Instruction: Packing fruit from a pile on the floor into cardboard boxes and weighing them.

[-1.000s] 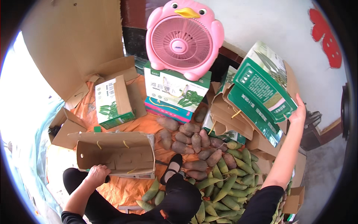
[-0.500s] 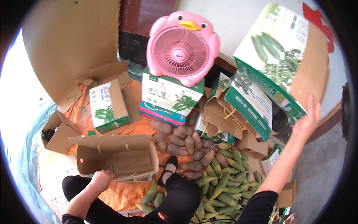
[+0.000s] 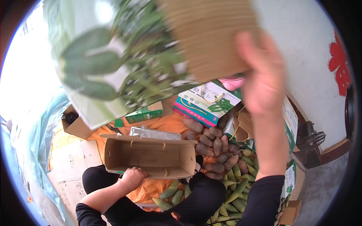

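My right hand [image 3: 262, 77] holds a large green-and-white printed cardboard box [image 3: 143, 49] raised close to the camera, blurred and filling the upper view. My left hand [image 3: 131, 177] grips the near edge of an open brown cardboard box [image 3: 149, 156] lying on its side over my lap. To the right of that box lies a pile of brown sweet potatoes [image 3: 213, 148], and green mangoes [image 3: 237, 192] spread below them by my knees.
Printed cartons [image 3: 205, 101] stack behind the potatoes, with a pink fan [image 3: 232, 83] mostly hidden. An orange sheet [image 3: 158, 124] covers the floor. Flat cardboard [image 3: 73, 165] and pale blue plastic [image 3: 32, 139] lie left. A dark fan [image 3: 311, 137] stands by the right wall.
My right hand has swung the green printed box up and leftward across the view, close to the camera, hiding the pink fan. My left hand stays on the open brown box.
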{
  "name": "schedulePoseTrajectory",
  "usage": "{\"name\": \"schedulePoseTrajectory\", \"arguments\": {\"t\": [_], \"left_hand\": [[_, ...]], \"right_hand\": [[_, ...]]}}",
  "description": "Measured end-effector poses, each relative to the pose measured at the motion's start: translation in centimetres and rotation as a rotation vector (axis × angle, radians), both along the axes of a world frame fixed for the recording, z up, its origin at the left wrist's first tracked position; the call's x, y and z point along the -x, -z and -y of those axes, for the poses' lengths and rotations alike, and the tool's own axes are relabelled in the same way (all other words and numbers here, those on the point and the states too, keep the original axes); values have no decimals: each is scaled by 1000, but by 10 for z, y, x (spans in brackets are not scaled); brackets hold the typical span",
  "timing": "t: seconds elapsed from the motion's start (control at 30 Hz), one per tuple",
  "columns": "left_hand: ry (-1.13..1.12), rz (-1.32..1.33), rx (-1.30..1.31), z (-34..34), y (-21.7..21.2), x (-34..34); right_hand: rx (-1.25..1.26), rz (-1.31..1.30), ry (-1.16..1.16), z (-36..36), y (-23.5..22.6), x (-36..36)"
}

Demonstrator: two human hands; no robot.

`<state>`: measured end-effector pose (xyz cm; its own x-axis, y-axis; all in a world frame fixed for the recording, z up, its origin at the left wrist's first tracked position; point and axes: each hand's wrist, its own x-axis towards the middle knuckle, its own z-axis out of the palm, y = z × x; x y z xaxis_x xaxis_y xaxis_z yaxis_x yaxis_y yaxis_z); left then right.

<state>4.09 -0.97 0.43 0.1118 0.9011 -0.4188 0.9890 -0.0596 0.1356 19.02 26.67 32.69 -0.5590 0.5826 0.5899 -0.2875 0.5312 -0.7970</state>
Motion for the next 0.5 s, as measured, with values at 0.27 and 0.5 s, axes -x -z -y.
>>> {"name": "schedulePoseTrajectory", "arguments": {"t": [0.27, 0.5], "left_hand": [[-18, -91, 56, -6, -1, -7], [-48, 6, 127, -5, -10, -7]], "right_hand": [[494, 7, -364, -44, 166, 154], [702, 116, -209, -89, 278, 188]]}}
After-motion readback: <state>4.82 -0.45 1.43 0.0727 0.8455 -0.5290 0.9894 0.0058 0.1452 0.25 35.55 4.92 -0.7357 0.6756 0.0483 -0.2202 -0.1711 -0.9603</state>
